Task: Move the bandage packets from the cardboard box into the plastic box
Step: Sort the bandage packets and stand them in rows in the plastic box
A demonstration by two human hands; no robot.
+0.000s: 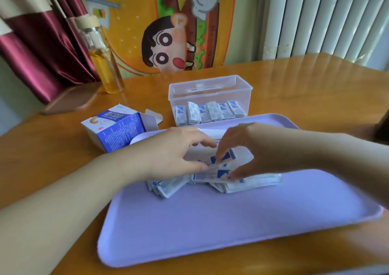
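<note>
A heap of small white-and-blue paper bandage packets (pixel 252 183) lies on the far half of the flat lilac plastic tray (pixel 210 222), tipped out there, I judge, so I can square them up before they go into the box. Both my hands are in the heap. My left hand (pixel 174 154) comes in from the left, palm down and wrist low, its thumb and curled fingers closed on the near left part of the pile. My right hand (pixel 242 148) reaches across from the right, fingers pointing down and pinching a few packets against the thumb.

The clear rectangular plastic box (pixel 210 89) stands open just behind the tray's far edge, close enough for a short lift. A row of packets (pixel 210 112) already stands on end along its front wall, so the job looks partly done. The white-and-blue cardboard box (pixel 117 127) lies on its side by the tray's far left corner, flap open; I cannot tell whether anything is left in it.
</note>
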